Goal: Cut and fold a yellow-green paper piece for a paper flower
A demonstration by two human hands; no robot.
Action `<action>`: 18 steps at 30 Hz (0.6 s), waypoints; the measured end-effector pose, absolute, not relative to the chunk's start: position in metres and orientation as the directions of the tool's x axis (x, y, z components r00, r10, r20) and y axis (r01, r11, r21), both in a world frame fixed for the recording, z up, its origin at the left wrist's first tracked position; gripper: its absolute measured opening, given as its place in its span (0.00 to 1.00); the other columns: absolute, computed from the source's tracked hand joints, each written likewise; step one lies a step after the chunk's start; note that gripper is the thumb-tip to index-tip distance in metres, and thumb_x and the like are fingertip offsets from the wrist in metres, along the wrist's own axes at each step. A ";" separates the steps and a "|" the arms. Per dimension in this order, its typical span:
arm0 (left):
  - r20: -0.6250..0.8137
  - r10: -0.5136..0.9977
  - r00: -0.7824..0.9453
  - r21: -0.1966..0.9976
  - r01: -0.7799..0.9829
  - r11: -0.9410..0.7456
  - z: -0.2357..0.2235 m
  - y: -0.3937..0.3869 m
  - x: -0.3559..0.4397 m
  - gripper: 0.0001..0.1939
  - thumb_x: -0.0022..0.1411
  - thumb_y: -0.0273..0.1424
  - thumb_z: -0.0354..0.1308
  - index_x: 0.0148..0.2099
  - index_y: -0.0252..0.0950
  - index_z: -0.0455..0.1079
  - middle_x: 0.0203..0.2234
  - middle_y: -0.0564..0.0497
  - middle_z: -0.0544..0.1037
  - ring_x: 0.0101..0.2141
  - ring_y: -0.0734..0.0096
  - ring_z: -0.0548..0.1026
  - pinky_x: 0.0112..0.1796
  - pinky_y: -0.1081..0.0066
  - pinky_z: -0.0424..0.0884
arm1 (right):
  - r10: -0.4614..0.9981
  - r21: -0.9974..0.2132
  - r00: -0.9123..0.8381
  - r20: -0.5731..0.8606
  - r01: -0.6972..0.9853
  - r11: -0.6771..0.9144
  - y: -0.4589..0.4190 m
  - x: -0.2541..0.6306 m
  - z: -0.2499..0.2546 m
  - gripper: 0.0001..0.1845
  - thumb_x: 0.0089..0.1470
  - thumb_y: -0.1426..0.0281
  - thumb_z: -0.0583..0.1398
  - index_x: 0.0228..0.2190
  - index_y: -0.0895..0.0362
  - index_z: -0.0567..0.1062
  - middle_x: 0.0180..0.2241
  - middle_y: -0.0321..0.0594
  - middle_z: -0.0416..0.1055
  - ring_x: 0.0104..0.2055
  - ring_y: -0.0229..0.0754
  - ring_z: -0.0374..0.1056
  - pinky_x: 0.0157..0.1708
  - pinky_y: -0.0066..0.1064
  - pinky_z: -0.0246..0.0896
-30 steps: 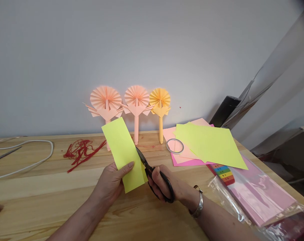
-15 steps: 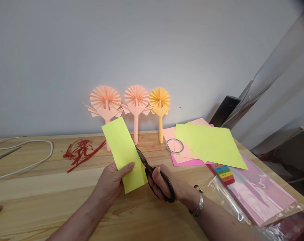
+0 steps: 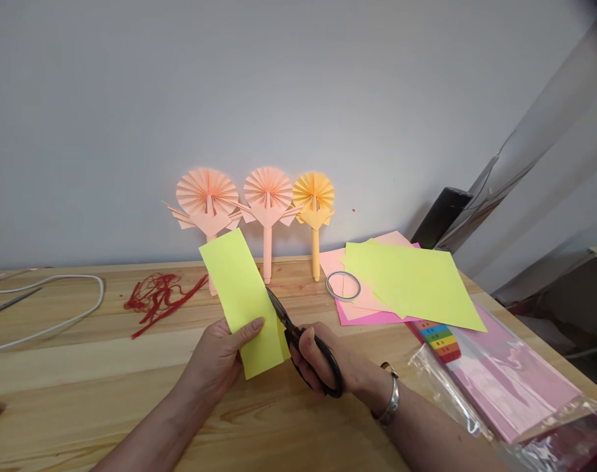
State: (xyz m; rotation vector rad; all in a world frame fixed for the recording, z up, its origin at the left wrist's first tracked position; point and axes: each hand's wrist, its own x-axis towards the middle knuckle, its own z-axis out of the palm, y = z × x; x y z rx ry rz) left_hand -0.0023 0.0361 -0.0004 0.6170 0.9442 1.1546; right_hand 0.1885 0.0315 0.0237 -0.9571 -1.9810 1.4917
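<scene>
And here the cutting is under way: a yellow paper strip (image 3: 237, 295) is being trimmed lengthwise, with a thin sliver showing along its right edge near the bottom. The strip is gripped low down by the left hand (image 3: 217, 357), the thumb (image 3: 253, 324) pressed on its face and the fingers out of sight behind it. It is held upright and tilted, up off the table, with its top end reaching toward the paper fans (image 3: 267, 189) standing against the wall.

The right hand (image 3: 323, 360) is clenched round the black handles of the scissors (image 3: 330, 367), and the narrow blades are set against the strip's right edge, the two hands almost touching. A bracelet (image 3: 390, 400) is worn on that wrist. The blades look nearly closed, though the exact tip is hard to make out against the paper. To carry the cut on, the blades would need opening and the strip keeping taut.

Off to the right, a loose yellow sheet (image 3: 411, 285) lies over pink paper (image 3: 362, 320), with a roll of tape (image 3: 343, 286) beside it. Red string (image 3: 161, 301) lies on the wooden table (image 3: 82, 373) to the left.
</scene>
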 end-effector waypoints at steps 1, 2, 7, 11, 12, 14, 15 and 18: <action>-0.301 0.948 0.107 0.818 -0.482 0.314 0.000 0.036 -0.002 0.12 0.49 0.29 0.65 0.38 0.29 0.76 0.32 0.41 0.82 0.33 0.53 0.79 0.36 0.58 0.75 | 0.764 -0.957 -0.645 -0.035 0.242 0.161 0.032 0.188 0.024 0.33 0.55 0.43 0.39 0.22 0.58 0.60 0.11 0.31 0.56 0.12 0.29 0.52 0.13 0.22 0.47; -0.303 0.947 0.106 0.818 -0.482 0.315 0.000 0.037 -0.002 0.13 0.49 0.29 0.65 0.38 0.29 0.76 0.32 0.41 0.82 0.33 0.52 0.79 0.36 0.58 0.75 | 0.762 -0.958 -0.647 -0.036 0.241 0.159 0.032 0.188 0.025 0.33 0.56 0.43 0.39 0.22 0.58 0.60 0.11 0.30 0.55 0.12 0.29 0.51 0.13 0.22 0.48; -0.310 0.946 0.093 0.820 -0.478 0.315 0.002 0.036 -0.001 0.15 0.47 0.29 0.67 0.39 0.29 0.76 0.32 0.40 0.82 0.33 0.52 0.79 0.36 0.58 0.75 | 0.756 -0.954 -0.653 -0.044 0.252 0.162 0.033 0.188 0.026 0.32 0.55 0.43 0.40 0.21 0.57 0.59 0.11 0.30 0.55 0.12 0.30 0.53 0.13 0.22 0.48; -0.323 0.943 0.079 0.819 -0.477 0.320 0.002 0.035 -0.001 0.16 0.46 0.29 0.67 0.39 0.29 0.76 0.32 0.41 0.82 0.33 0.51 0.79 0.36 0.57 0.75 | 0.777 -0.955 -0.629 -0.019 0.242 0.173 0.033 0.186 0.021 0.32 0.54 0.42 0.40 0.20 0.57 0.58 0.11 0.30 0.54 0.12 0.30 0.53 0.12 0.22 0.46; -0.323 0.943 0.078 0.819 -0.476 0.320 0.002 0.034 -0.001 0.16 0.46 0.29 0.67 0.39 0.29 0.76 0.32 0.41 0.82 0.33 0.51 0.79 0.36 0.57 0.75 | 0.782 -0.955 -0.624 -0.018 0.241 0.171 0.033 0.186 0.020 0.32 0.54 0.42 0.40 0.19 0.57 0.58 0.10 0.31 0.54 0.11 0.30 0.53 0.11 0.22 0.46; -0.321 0.944 0.077 0.819 -0.478 0.317 0.002 0.035 -0.001 0.16 0.46 0.29 0.67 0.40 0.29 0.76 0.32 0.41 0.82 0.33 0.51 0.79 0.36 0.57 0.75 | 0.785 -0.957 -0.620 -0.016 0.237 0.168 0.033 0.185 0.017 0.32 0.55 0.43 0.41 0.19 0.57 0.58 0.10 0.31 0.55 0.11 0.30 0.53 0.11 0.22 0.46; -0.319 0.945 0.078 0.818 -0.480 0.316 0.002 0.035 -0.001 0.16 0.46 0.29 0.67 0.40 0.29 0.76 0.32 0.41 0.82 0.33 0.51 0.79 0.36 0.57 0.75 | 0.786 -0.958 -0.618 -0.012 0.233 0.168 0.033 0.185 0.016 0.32 0.55 0.43 0.41 0.18 0.57 0.58 0.10 0.31 0.55 0.11 0.30 0.53 0.11 0.22 0.46; -0.314 0.946 0.082 0.819 -0.480 0.314 0.003 0.036 0.000 0.16 0.47 0.29 0.67 0.40 0.29 0.76 0.31 0.41 0.82 0.32 0.52 0.79 0.35 0.58 0.75 | 0.791 -0.962 -0.612 -0.008 0.222 0.162 0.034 0.184 0.014 0.32 0.55 0.44 0.42 0.18 0.57 0.58 0.10 0.31 0.54 0.11 0.29 0.53 0.11 0.22 0.45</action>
